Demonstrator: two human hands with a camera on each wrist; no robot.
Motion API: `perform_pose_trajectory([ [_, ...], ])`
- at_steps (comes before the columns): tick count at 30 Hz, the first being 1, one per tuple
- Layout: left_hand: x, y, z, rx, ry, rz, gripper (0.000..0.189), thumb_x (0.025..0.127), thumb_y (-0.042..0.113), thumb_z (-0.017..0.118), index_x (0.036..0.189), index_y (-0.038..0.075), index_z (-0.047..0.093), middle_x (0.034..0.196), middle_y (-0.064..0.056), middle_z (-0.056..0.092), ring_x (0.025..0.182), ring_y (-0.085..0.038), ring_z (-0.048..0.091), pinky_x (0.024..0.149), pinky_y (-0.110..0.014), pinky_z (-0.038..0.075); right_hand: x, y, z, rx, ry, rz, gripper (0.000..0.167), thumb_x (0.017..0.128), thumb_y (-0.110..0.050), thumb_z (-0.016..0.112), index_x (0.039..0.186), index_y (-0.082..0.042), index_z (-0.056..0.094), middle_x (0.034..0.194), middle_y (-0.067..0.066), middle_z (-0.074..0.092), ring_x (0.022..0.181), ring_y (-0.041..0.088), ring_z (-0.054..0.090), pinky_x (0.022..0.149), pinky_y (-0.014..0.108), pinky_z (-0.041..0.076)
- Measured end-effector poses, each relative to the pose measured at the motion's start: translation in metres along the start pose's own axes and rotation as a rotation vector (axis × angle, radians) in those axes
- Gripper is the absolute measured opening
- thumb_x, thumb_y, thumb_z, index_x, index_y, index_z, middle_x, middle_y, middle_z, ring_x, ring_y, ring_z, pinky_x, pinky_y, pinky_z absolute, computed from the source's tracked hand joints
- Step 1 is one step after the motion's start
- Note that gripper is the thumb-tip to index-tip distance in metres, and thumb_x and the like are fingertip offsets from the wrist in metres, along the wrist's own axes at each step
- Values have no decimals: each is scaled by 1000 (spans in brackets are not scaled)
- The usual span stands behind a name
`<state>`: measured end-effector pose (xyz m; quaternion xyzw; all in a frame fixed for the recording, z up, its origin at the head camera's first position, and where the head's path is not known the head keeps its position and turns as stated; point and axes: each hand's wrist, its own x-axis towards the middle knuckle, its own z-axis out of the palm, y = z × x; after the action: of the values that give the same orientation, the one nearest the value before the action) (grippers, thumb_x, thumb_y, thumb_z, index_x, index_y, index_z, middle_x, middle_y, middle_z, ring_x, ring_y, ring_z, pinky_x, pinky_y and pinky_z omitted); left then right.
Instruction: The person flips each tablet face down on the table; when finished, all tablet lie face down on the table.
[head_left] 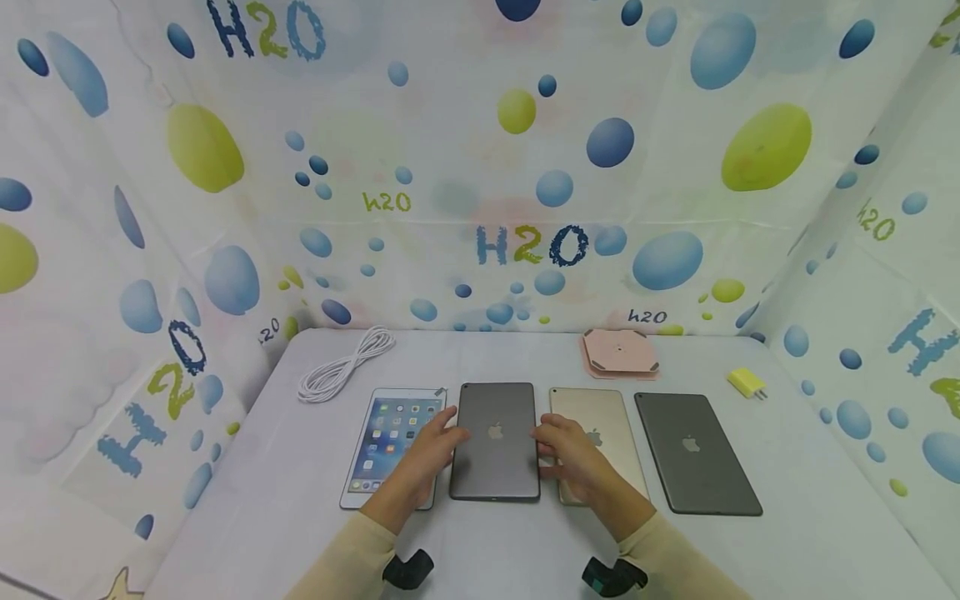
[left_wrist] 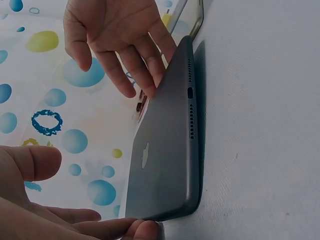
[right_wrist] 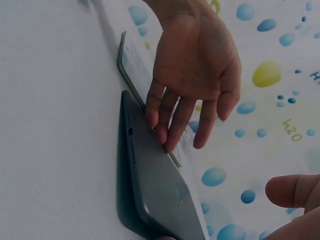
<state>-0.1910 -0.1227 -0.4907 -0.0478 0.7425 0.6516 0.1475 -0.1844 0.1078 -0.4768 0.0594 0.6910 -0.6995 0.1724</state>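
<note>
A dark grey tablet (head_left: 495,467) lies back up at the middle of the table, its apple mark showing. My left hand (head_left: 429,446) is at its left edge, and my right hand (head_left: 570,450) is at its right edge. Both wrist views show the fingers fairly straight and touching the tablet's sides, with the thumbs held off its back. A white tablet (head_left: 397,425) with a lit screen is partly under my left hand. My right hand covers part of a gold tablet (head_left: 600,404). Whether the grey tablet is slightly raised, I cannot tell.
Another dark grey tablet (head_left: 697,454) lies face down at the right. Behind are a coiled white cable (head_left: 337,375), a pink plate-like object (head_left: 618,352) and a yellow plug adapter (head_left: 746,382). Patterned sheets (head_left: 450,275) enclose the white table (head_left: 810,500) at the back and sides.
</note>
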Motion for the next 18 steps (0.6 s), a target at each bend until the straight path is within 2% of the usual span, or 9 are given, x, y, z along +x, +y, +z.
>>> perform_pose_trajectory([
  [7, -1, 1, 0, -3, -8, -2, 70, 98, 24, 55, 159, 3, 28, 157, -28, 38, 146, -47, 34, 117, -62, 31, 0, 1, -1, 13, 6, -14, 67, 100, -16, 50, 155, 11, 22, 146, 30, 40, 122, 39, 43, 95, 54, 52],
  [18, -3, 1, 0, -2, -11, 11, 68, 98, 22, 56, 158, 2, 30, 157, -28, 39, 146, -48, 34, 117, -62, 31, 0, 1, -1, 22, 6, -26, 66, 100, -15, 49, 155, 10, 23, 142, 30, 41, 120, 39, 43, 99, 57, 48],
])
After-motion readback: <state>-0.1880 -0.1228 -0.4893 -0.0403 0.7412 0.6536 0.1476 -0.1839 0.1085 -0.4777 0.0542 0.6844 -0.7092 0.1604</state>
